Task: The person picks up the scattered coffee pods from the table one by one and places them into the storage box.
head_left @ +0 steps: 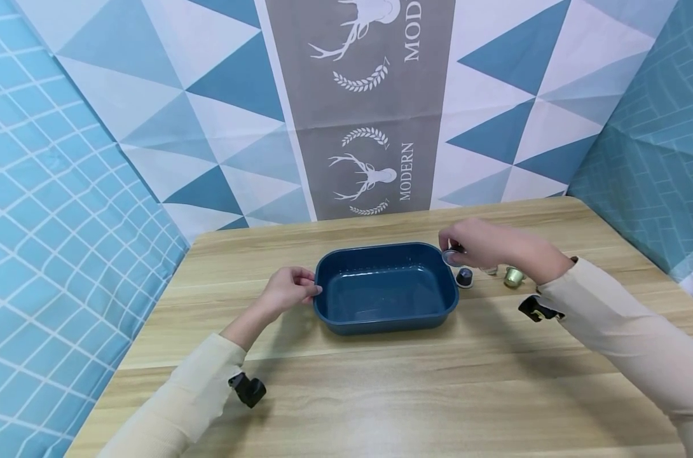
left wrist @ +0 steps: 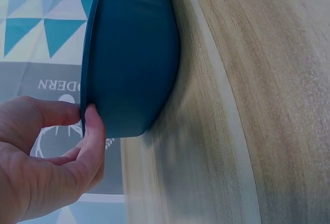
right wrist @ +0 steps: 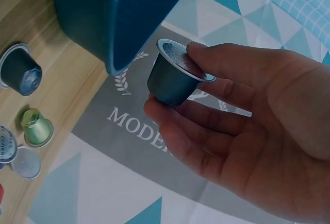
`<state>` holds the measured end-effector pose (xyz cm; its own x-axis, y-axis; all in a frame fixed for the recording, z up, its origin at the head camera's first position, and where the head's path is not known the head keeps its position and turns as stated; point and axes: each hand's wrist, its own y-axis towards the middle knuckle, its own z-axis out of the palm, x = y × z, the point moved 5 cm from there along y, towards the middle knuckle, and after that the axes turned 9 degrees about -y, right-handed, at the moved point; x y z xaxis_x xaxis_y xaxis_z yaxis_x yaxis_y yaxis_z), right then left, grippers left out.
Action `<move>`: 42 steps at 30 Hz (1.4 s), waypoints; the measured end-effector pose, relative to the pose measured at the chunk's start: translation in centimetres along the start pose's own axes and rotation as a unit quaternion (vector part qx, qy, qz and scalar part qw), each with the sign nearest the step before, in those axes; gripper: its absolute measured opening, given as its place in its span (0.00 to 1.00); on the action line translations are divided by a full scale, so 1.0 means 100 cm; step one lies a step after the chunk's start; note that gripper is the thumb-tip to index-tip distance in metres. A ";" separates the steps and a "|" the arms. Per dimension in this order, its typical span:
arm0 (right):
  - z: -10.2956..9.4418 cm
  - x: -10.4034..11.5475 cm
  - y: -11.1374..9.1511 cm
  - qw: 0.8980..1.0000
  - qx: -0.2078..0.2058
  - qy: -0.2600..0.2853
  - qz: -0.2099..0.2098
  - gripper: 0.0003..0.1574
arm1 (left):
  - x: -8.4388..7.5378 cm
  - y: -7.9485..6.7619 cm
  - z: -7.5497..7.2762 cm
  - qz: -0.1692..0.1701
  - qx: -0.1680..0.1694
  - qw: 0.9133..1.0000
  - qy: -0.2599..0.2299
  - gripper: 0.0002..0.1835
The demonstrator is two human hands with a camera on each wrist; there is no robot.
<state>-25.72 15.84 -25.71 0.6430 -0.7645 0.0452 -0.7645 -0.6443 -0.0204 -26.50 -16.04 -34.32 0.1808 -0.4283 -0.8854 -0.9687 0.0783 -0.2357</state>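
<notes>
A dark blue rectangular basin (head_left: 383, 323) rests on the wooden table. At its left end my left hand (head_left: 289, 289) pinches the rim between thumb and fingers, as the left wrist view also shows. My right hand (head_left: 475, 243) is raised by the basin's right end. Between its thumb and fingers it holds a dark coffee capsule (right wrist: 172, 77) with a silver foil lid, tilted in the right wrist view. Close to the basin's right side another dark capsule (head_left: 464, 277) sits on the table, and a light green-gold capsule (head_left: 514, 277) lies farther right.
More capsules lie beside the green one, among them a pale foil-lidded one (right wrist: 26, 162) and a printed lid (right wrist: 6, 144); part of a red one (right wrist: 1, 193) shows at the frame edge. A patterned cloth backdrop (head_left: 375, 114) hangs behind the table (head_left: 381, 394).
</notes>
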 end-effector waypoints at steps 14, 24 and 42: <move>-0.011 0.014 0.015 1.000 0.011 -0.010 -0.010 0.03 | 0.001 0.004 -0.001 -0.026 0.009 0.999 -0.038 0.18; -0.008 0.015 0.023 0.999 0.026 -0.027 -0.011 0.04 | 0.011 0.006 0.003 -0.051 0.056 0.989 -0.126 0.17; -0.002 0.027 0.035 0.998 0.052 -0.025 -0.027 0.03 | 0.019 0.006 0.002 -0.113 0.088 0.970 -0.196 0.14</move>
<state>-26.69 11.53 -25.48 0.6861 -0.7275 0.0001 -0.7220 -0.6808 -0.1235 -26.69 -16.65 -36.17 0.4686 -0.0796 -0.8798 -0.8595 0.1889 -0.4749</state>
